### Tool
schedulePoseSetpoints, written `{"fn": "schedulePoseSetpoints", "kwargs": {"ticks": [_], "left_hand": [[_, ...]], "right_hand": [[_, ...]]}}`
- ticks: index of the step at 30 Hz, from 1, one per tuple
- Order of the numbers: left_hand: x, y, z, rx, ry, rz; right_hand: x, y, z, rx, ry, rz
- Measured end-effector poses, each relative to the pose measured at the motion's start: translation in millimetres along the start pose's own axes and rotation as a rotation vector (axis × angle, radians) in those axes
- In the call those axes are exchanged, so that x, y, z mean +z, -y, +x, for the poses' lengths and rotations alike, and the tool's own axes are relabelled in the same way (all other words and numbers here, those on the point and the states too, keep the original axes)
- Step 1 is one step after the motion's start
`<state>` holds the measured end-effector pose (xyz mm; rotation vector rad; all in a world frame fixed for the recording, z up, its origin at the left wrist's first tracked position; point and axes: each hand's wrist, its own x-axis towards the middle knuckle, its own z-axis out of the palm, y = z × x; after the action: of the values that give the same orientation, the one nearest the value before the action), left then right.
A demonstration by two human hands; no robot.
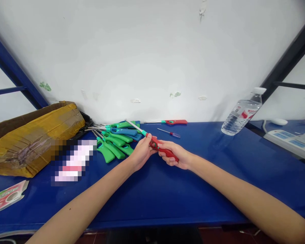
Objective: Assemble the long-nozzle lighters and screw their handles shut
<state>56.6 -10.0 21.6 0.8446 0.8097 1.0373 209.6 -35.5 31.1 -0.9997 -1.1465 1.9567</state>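
Observation:
Both hands grip one red long-necked lighter above the blue table, its metal tube pointing up and left. My left hand is closed around the front of the handle, near the turquoise collar. Wrapped round the rear of the handle is my right hand. Left of my hands lies a pile of green lighters and blue lighters, their tubes mostly toward the left. Behind, against the wall, rests another red lighter. A small screwdriver with a clear purplish handle lies in front of it.
A taped cardboard box stands at the left, with a pixelated patch beside it and a printed card nearer the front. At the right are a water bottle and a white power strip. The blue table meets a white wall.

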Motion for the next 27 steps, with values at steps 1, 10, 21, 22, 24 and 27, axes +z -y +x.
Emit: {"fn": "schedulePoseSetpoints", "kwargs": {"ticks": [1,10,21,22,24,27], "left_hand": [[0.0,0.3,-0.2,-0.014,-0.007,-0.003],[2.6,-0.2,-4.6,-0.044,-0.007,-0.024],[2.8,2.9,-3.0,-0.037,-0.017,0.0],[2.9,3.6,-3.1,-0.028,-0.019,0.007],[2.5,5.1,-3.0,-0.007,-0.02,0.017],[0.2,5.3,-2.1,0.036,-0.005,0.047]], "right_hand": [[-1.2,-0.2,0.8,0.012,0.004,-0.011],[-2.1,0.7,-2.3,0.021,0.015,-0.084],[-3.3,1.0,-1.3,0.029,0.013,-0.088],[-4.2,0.9,-1.2,0.029,0.021,-0.092],[-6.5,0.9,-1.2,0.02,0.032,-0.115],[-10.2,2.9,-2.0,-0.034,0.033,-0.192]]}}
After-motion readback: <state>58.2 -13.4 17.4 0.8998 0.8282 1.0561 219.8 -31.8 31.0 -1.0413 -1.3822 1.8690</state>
